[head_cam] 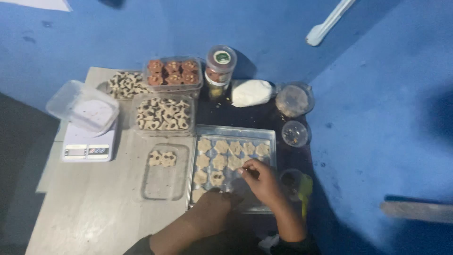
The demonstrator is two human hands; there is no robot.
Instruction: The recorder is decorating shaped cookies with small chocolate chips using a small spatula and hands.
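A grey table (94, 208) is seen at the 8 o'clock area. A metal baking tray (236, 132) is set at centre, with flower-shaped cookies (220, 161) laid in rows. At 11 o'clock of the tray, a kitchen scale (88, 144) is placed. The right hand (262, 182) is held over the tray, fingertips pinched together above a cookie. The left hand (210, 212) is rested at the tray's 6 o'clock edge; its finger state cannot be told.

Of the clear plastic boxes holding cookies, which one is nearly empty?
The flat clear box left of the metal baking tray: it holds only two cookies at its far end. The other boxes behind it are filled.
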